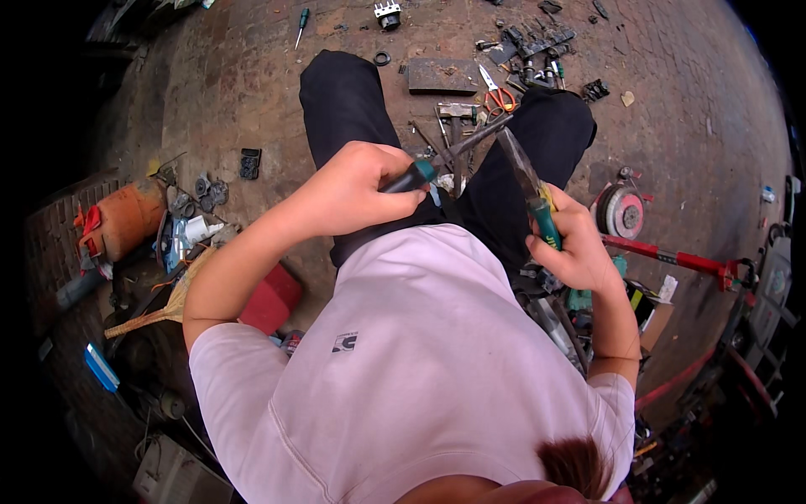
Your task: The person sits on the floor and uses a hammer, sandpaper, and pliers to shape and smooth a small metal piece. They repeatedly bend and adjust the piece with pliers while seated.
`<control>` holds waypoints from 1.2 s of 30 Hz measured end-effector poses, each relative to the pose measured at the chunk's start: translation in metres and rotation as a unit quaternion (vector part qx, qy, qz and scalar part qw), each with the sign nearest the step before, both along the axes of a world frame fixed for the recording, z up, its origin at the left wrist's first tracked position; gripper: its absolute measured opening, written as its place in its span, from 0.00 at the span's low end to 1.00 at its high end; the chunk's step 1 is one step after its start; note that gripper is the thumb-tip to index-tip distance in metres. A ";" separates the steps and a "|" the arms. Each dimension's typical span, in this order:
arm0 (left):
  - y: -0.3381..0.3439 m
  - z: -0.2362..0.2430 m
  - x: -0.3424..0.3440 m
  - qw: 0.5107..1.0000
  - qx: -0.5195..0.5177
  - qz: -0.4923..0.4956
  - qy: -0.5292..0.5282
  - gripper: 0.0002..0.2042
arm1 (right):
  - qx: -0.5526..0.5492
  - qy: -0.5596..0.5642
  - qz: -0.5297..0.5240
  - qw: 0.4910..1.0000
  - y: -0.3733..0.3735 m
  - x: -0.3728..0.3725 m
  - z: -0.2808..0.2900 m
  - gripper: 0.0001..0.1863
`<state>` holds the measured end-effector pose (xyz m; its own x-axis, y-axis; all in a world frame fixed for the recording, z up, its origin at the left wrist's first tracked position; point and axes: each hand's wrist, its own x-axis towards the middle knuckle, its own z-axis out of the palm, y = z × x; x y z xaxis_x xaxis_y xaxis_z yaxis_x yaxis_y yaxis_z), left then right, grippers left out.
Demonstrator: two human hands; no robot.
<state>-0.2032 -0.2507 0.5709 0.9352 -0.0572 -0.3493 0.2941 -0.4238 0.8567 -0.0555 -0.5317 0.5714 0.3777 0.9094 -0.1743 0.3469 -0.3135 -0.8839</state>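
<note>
My left hand (378, 181) is closed round the black and teal handle of a long dark metal tool (460, 147), whose shaft slants up to the right between my knees. My right hand (567, 235) grips pliers with green and yellow handles (522, 168), their nose pointing up and left. The pliers' tip is close to the other tool's end; I cannot tell whether they touch. Below both hands are my dark trousers (344, 101) and pale shirt. A hammer (457, 111) and orange-handled scissors (499, 94) lie on the floor between my knees.
A metal plate (442, 76), a screwdriver (300, 25) and scattered parts (537, 50) lie ahead. At left are an orange cylinder (126, 218), a straw broom (168, 302) and a red container (269, 298). At right are a round metal disc (623, 210) and a red metal bar (688, 265).
</note>
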 end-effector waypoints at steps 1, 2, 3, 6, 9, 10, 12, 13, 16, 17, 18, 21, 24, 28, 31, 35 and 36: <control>-0.002 0.000 0.000 1.000 -0.005 0.021 0.008 0.09 | -0.004 -0.006 -0.004 1.000 0.000 -0.001 -0.001 0.09; -0.004 0.000 0.000 0.999 -0.009 0.043 0.010 0.09 | 0.000 -0.012 -0.006 1.000 0.000 -0.001 -0.002 0.09; -0.006 0.000 0.000 0.997 -0.006 0.066 0.035 0.09 | 0.002 -0.018 -0.008 1.000 0.000 -0.001 -0.003 0.10; -0.014 0.004 -0.001 0.996 0.016 0.084 -0.025 0.12 | -0.004 -0.040 -0.015 0.999 0.002 -0.003 -0.006 0.10; -0.016 0.006 -0.002 0.996 0.030 0.080 -0.015 0.12 | -0.001 -0.105 -0.031 0.994 0.005 -0.006 -0.009 0.10; -0.016 0.005 -0.002 0.996 0.019 0.084 -0.006 0.12 | 0.003 -0.134 -0.036 0.990 0.006 -0.008 -0.010 0.10; -0.016 0.001 -0.002 0.996 -0.002 0.089 0.010 0.12 | 0.015 -0.189 -0.044 0.981 0.010 -0.009 -0.013 0.10; -0.016 -0.001 -0.001 0.995 -0.027 0.091 0.007 0.12 | 0.021 -0.217 -0.048 0.975 0.011 -0.009 -0.015 0.10; -0.012 -0.009 -0.003 0.992 -0.089 0.090 0.012 0.11 | -0.004 -0.213 -0.039 0.976 0.009 -0.008 -0.017 0.10; -0.010 -0.010 -0.004 0.991 -0.101 0.085 0.024 0.11 | -0.008 -0.204 -0.031 0.978 0.007 -0.007 -0.017 0.10; -0.008 -0.010 -0.005 0.989 -0.117 0.080 0.041 0.11 | -0.012 -0.196 -0.023 0.980 0.005 -0.006 -0.018 0.10; -0.006 -0.009 -0.005 0.997 -0.054 0.062 0.006 0.11 | -0.004 -0.139 -0.001 0.990 0.000 -0.003 -0.021 0.10; -0.008 -0.011 -0.002 0.992 0.096 0.034 -0.077 0.07 | 0.056 -0.037 -0.004 0.998 0.000 -0.005 -0.032 0.09; -0.014 -0.032 0.010 0.964 0.210 0.037 -0.156 0.09 | 0.028 0.153 -0.055 0.986 -0.002 -0.014 -0.043 0.08; -0.014 -0.053 0.019 0.931 0.301 0.028 -0.206 0.10 | -0.029 0.349 -0.129 0.928 0.001 -0.012 -0.044 0.09; -0.002 -0.071 0.035 0.889 0.382 -0.008 -0.251 0.13 | 0.023 0.535 -0.174 0.826 0.005 -0.010 -0.036 0.08; 0.009 -0.071 0.040 0.884 0.415 0.006 -0.214 0.13 | 0.036 0.561 -0.165 0.810 0.002 -0.011 -0.031 0.07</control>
